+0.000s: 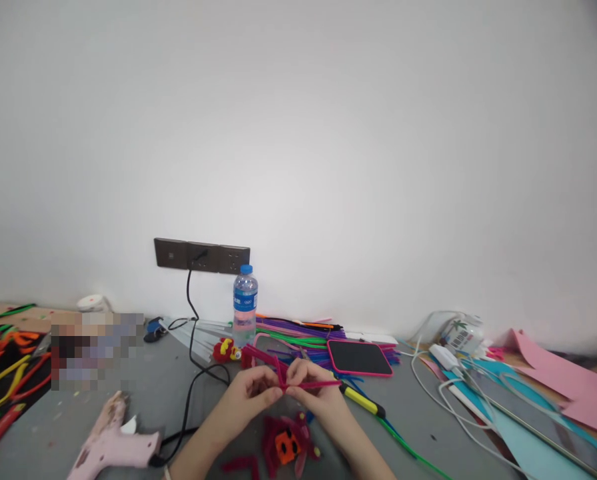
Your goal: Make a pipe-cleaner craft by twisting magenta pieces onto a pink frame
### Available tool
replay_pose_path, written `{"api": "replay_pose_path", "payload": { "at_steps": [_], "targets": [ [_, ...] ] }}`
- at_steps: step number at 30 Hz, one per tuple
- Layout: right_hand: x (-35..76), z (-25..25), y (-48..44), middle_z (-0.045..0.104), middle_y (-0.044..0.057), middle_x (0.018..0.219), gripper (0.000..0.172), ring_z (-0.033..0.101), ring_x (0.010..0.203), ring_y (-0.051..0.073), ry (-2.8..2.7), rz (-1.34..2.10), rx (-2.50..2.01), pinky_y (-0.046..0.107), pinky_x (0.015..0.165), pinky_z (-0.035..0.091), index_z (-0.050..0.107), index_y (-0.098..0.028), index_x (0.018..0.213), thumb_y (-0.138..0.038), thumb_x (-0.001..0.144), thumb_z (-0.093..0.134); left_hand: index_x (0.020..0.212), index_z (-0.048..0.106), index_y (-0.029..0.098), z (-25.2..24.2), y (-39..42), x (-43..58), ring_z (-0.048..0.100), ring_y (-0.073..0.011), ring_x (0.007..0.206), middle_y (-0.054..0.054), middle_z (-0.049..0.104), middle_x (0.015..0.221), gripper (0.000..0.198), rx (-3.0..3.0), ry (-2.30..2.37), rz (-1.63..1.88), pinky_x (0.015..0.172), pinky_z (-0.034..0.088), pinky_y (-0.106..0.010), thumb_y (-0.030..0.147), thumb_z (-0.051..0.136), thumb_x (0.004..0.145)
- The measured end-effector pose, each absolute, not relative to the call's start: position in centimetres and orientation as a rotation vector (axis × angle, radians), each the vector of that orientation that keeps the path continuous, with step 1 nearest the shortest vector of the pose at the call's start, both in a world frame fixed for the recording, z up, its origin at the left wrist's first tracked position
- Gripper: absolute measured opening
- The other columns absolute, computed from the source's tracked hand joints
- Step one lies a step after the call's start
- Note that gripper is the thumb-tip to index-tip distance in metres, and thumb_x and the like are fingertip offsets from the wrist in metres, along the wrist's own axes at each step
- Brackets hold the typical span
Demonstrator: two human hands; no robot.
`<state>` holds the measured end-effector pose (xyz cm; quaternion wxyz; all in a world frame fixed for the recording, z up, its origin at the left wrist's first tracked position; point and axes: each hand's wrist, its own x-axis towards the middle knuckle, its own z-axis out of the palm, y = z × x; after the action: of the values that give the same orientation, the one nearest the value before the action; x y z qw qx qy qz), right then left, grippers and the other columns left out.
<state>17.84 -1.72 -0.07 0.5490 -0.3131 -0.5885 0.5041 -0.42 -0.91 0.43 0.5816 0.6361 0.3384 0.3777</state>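
1. Nearest you, a small red chenille figure [286,445] with an orange patch lies on the grey surface [418,413] between your forearms; it looks partly built, with loose red bits beside it.
2. Your left hand [251,393] and right hand [313,390] meet just above it, fingers of both pinched shut on a magenta pipe cleaner [298,375].
3. That pipe cleaner is already bent and crossed at the pinch, with one end sticking out to the right; by the look of it the twist is underway, not finished, and the piece is not yet joined to the figure.
4. A pink glue gun [111,443] lies at your left, untouched.
5. Spare pipe cleaners [298,330], a water bottle [245,303] and a phone [359,357] sit behind.
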Motion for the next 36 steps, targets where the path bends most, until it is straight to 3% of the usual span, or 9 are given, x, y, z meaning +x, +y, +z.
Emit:
{"api": "replay_pose_path", "payload": {
  "at_steps": [4, 14, 22, 31, 36],
  "targets": [
    [17.5, 0.0, -1.8, 0.061, 0.001, 0.071, 0.021, 0.054, 0.065, 0.014, -1.432, 1.191, -0.74, 0.025, 0.059, 0.04, 0.063, -0.018, 0.063, -0.029, 0.069, 0.08, 0.069, 0.059, 0.016, 0.8, -1.1, -0.1, 0.035, -0.0099, 0.055, 0.007, 0.044, 0.058, 0.036, 1.416, 0.81, 0.924, 0.053, 0.027, -0.022, 0.05, 0.069, 0.074],
    [18.0, 0.0, -2.1, 0.061, 0.0, 0.068, 0.024, 0.052, 0.06, 0.013, -1.473, 1.155, -0.884, 0.024, 0.055, 0.038, 0.063, -0.017, 0.07, -0.036, 0.073, 0.076, 0.069, 0.055, 0.017, 0.5, -1.4, 0.5, 0.037, -0.009, 0.051, 0.007, 0.044, 0.057, 0.041, 1.32, 0.799, 0.924, 0.048, 0.025, -0.02, 0.055, 0.069, 0.072],
    [17.9, 0.2, -2.3, 0.063, -0.001, 0.059, 0.031, 0.056, 0.053, 0.011, -1.334, 1.365, -0.827, 0.022, 0.054, 0.041, 0.058, -0.017, 0.076, -0.044, 0.076, 0.072, 0.067, 0.057, 0.016, 0.8, -2.1, 0.8, 0.036, -0.0096, 0.055, 0.004, 0.049, 0.061, 0.037, 1.307, 0.728, 0.899, 0.052, 0.028, -0.021, 0.049, 0.073, 0.072],
    [18.0, 0.2, -2.7, 0.061, -0.005, 0.052, 0.035, 0.048, 0.038, 0.006, -1.359, 1.63, -0.822, 0.016, 0.041, 0.04, 0.053, -0.018, 0.075, -0.045, 0.073, 0.075, 0.075, 0.066, 0.013, 0.7, -2.5, 0.5, 0.053, -0.0142, 0.071, -0.003, 0.063, 0.076, 0.027, 1.27, 0.505, 0.679, 0.067, 0.039, -0.023, 0.038, 0.077, 0.071],
    [18.3, 0.3, -2.7, 0.066, 0.0, 0.055, 0.036, 0.054, 0.04, 0.008, -1.394, 1.728, -0.789, 0.017, 0.04, 0.043, 0.058, -0.014, 0.076, -0.043, 0.07, 0.078, 0.079, 0.069, 0.012, 1.3, -2.8, 0.6, 0.047, -0.0097, 0.058, -0.001, 0.062, 0.071, 0.028, 1.245, 0.522, 0.557, 0.058, 0.036, -0.021, 0.036, 0.078, 0.067]
  ]
}}
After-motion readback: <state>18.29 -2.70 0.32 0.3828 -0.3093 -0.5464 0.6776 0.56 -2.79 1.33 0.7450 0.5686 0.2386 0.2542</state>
